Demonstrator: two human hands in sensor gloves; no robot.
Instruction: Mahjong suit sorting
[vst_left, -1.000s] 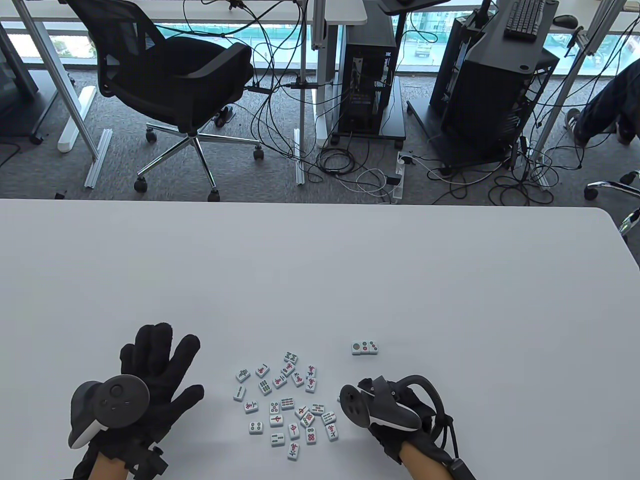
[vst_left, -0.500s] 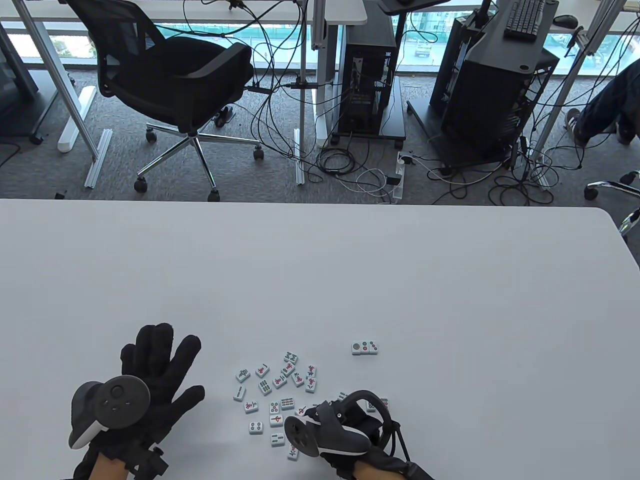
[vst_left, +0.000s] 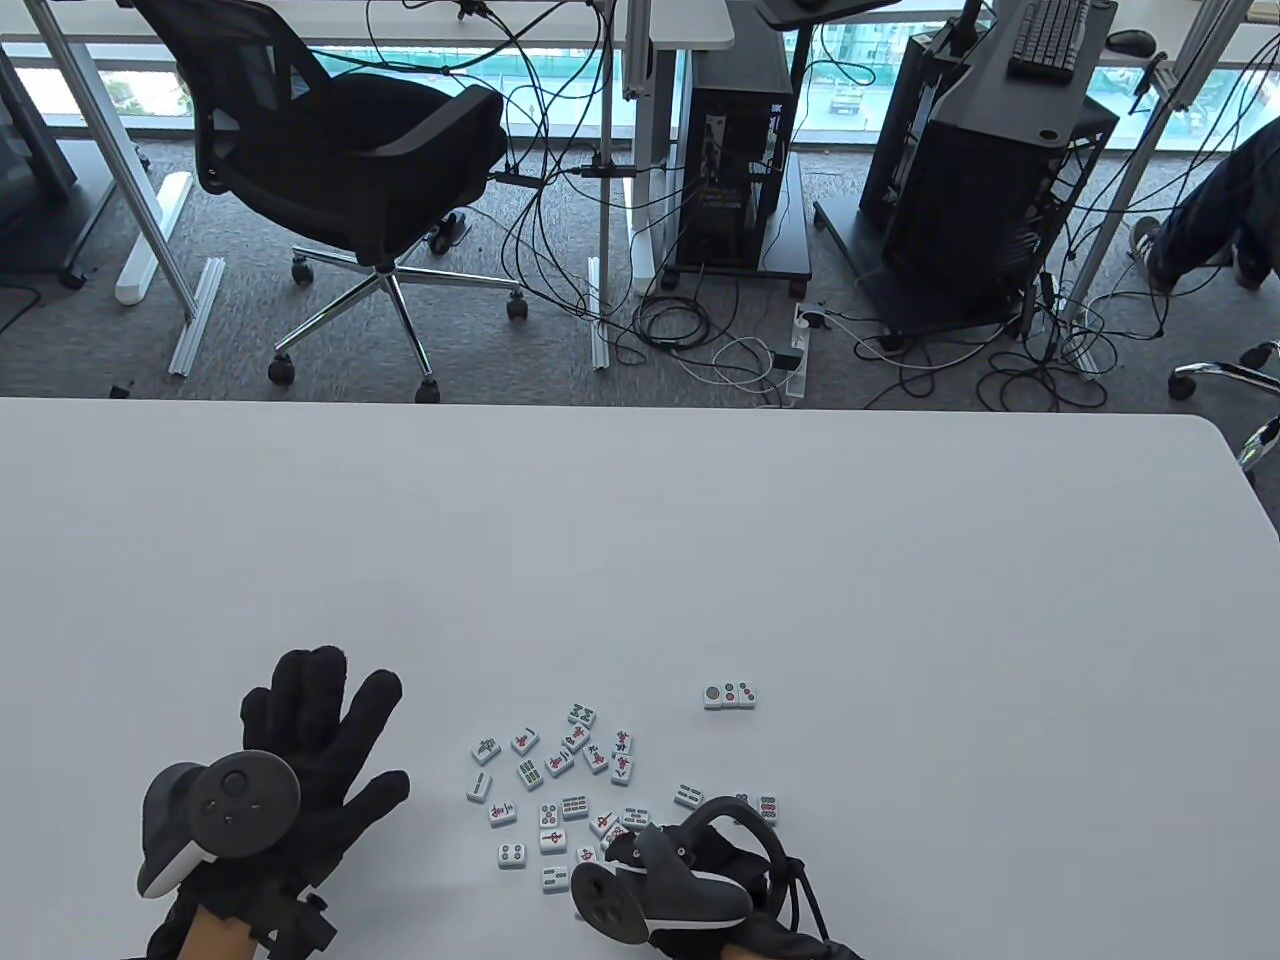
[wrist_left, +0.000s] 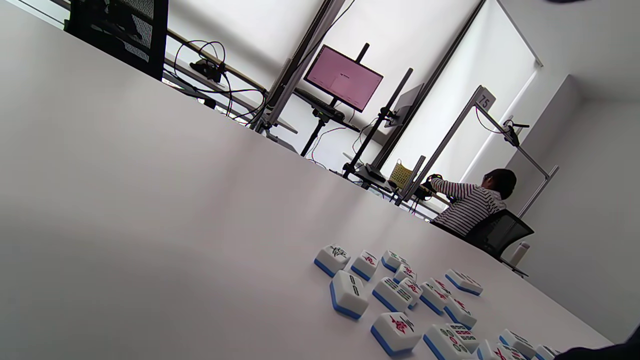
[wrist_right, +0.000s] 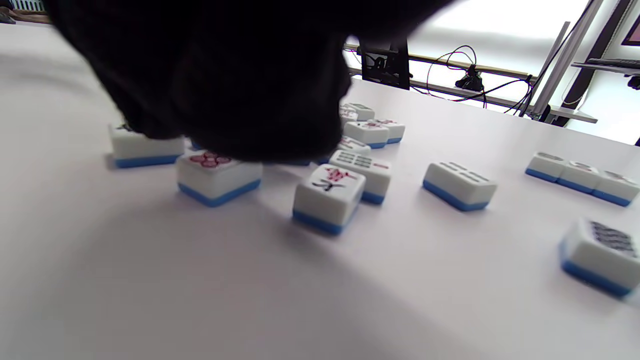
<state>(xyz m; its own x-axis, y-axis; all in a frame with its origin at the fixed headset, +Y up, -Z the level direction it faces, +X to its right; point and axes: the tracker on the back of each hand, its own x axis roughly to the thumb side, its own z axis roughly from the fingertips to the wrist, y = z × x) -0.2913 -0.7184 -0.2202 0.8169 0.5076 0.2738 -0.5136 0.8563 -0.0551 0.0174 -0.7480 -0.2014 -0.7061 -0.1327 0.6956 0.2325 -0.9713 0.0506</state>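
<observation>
The right hand (vst_left: 700, 870) now sits low at the bottom centre of the table view, over the near right edge of the loose mahjong tiles (vst_left: 560, 790); a second ago it was further right, clear of the pile. It has come in over the scatter, and two tiles near it – one with green bars (vst_left: 688, 796) and one (vst_left: 767, 808) just right of the hand – now lie apart from the pile, where no tiles showed a second ago. In the right wrist view the gloved fingers (wrist_right: 240, 80) hang dark and blurred right over a tile with red circles (wrist_right: 217, 175), seemingly touching it, but whether the grip is closed on a tile or only pressing cannot be told from these pictures

The left hand (vst_left: 300, 760) lies flat on the counter (vst_left: 640, 540) at lower left, fingers spread, holding nothing – unchanged over the last second

Three circle tiles (vst_left: 729, 695) stand in a touching row to the upper right of the pile, well apart from it. My reading: the circle suit is being gathered there, the right hand is after the next circle tile, and most of the sorting is left to do
</observation>
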